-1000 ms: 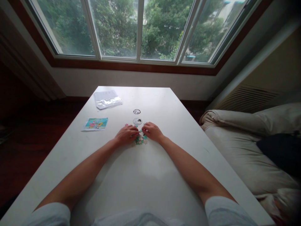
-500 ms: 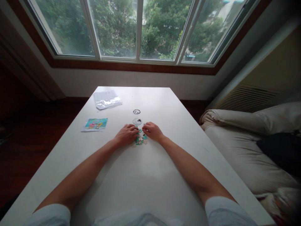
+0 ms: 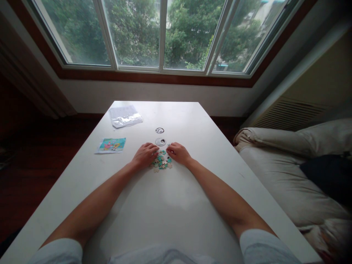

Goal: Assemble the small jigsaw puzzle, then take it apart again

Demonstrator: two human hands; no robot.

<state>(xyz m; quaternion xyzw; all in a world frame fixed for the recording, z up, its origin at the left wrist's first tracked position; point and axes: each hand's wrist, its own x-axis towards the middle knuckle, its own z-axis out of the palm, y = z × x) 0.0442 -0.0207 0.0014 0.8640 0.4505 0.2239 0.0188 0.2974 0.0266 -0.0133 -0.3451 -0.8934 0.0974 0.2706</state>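
A small heap of teal, white and pink puzzle pieces (image 3: 161,162) lies on the white table (image 3: 170,205), between my two hands. My left hand (image 3: 144,154) rests palm down at the heap's left edge, fingers curled over a few pieces. At the heap's right edge, my right hand (image 3: 178,152) has its fingertips pinched together on something too small to make out. Both forearms stretch across the table toward the heap.
A colourful picture card (image 3: 111,144) lies left of the heap. A clear plastic bag (image 3: 125,116) sits at the far left of the table. Two round cable holes (image 3: 160,136) lie just beyond the hands. A bed with pillows (image 3: 297,146) runs along the right.
My left hand has slid a little to the left and back, uncovering more of the puzzle pieces. My right hand has hardly moved.
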